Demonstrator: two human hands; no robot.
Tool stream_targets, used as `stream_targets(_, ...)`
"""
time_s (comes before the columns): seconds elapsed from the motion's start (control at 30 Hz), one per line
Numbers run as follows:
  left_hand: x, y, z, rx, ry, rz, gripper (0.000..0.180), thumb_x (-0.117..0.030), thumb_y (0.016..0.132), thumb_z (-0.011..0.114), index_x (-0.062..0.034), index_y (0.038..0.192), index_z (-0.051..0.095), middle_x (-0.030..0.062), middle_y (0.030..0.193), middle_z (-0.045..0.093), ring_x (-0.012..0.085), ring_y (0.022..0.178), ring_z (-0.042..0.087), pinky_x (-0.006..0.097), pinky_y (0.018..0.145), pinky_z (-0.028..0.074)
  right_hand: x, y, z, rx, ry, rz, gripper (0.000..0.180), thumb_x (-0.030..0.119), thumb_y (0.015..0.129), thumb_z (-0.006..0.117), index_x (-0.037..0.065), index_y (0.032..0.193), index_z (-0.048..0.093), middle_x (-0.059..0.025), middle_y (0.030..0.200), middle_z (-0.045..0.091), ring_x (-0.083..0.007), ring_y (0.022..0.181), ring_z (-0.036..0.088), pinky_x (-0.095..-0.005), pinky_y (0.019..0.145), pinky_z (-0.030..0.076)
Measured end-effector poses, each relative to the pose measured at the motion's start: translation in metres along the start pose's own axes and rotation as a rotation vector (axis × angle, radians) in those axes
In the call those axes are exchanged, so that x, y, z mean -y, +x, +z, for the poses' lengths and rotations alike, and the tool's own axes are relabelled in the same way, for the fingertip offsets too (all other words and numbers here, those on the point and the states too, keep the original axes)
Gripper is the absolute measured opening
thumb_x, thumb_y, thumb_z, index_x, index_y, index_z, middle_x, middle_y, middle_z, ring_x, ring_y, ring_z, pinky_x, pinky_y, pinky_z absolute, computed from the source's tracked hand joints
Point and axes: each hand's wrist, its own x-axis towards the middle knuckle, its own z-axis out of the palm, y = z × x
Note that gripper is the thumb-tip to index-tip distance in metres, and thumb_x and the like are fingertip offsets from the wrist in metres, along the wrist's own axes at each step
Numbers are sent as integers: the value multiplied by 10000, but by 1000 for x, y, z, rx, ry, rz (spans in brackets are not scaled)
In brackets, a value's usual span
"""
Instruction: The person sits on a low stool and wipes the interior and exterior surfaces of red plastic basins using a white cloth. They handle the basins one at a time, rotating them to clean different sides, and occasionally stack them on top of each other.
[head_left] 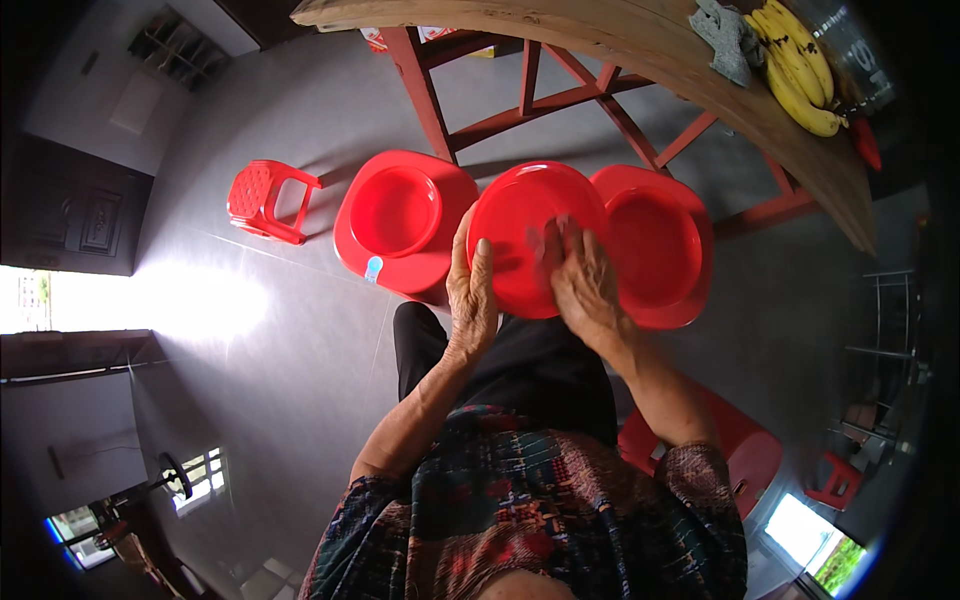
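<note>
In front of my lap, a round red plastic plate is held up between my hands. My left hand grips its left rim, thumb over the edge and fingers beneath. Over the plate's right half, my right hand presses with bent fingers blurred by motion. A small pinkish patch at those fingertips is too smeared to name. Left of the plate, a red basin sits on a red plastic stool. To the right, a wide red dish rests on another red stool, partly behind my right hand.
A small red stool stands on the grey floor at the left. Ahead is a wooden table with reddish legs, bearing a grey cloth and bananas. A large red stool is behind my right elbow.
</note>
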Motion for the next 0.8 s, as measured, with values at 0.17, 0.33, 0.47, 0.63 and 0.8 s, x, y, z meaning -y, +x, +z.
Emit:
stream_targets(0.17,3,-4,-2,12,-8,-154,500,-340,999,389,-46,1400,339,120,1319,485,194,1216,451,320,1033,343,33,-7,-11,74,577,-51,431,0,759,545,-59,1178,463,-259,1136,507,-373,948,562,-395,784,507)
stream_targets(0.33,12,-4,-1,15,0,-97,478,-324,1014,336,-35,1394,346,108,1283,505,184,1169,483,301,985,381,43,39,-8,-270,1218,236,396,-32,799,488,-38,1191,431,-236,1087,510,-385,979,530,-407,855,456)
stream_targets(0.47,14,2,-7,-109,-75,-51,456,-403,1006,323,-40,1226,488,70,1063,591,131,932,568,252,795,466,39,44,-28,7,1263,138,262,9,778,508,-27,1036,484,-219,949,562,-389,854,568,-452,739,471)
stream_targets(0.63,10,4,-22,-130,27,30,506,-395,998,358,-34,1351,393,113,1216,546,188,1118,512,314,950,412,26,12,-13,45,864,-176,83,87,776,556,26,833,552,-168,906,588,-323,778,596,-405,706,498)
stream_targets(0.8,-1,-4,-16,53,52,130,500,-312,983,445,-48,1398,359,107,1376,429,195,1239,430,318,1038,349,-20,-10,29,-141,195,-186,212,128,751,585,64,946,641,-209,1035,575,-356,891,575,-449,669,484)
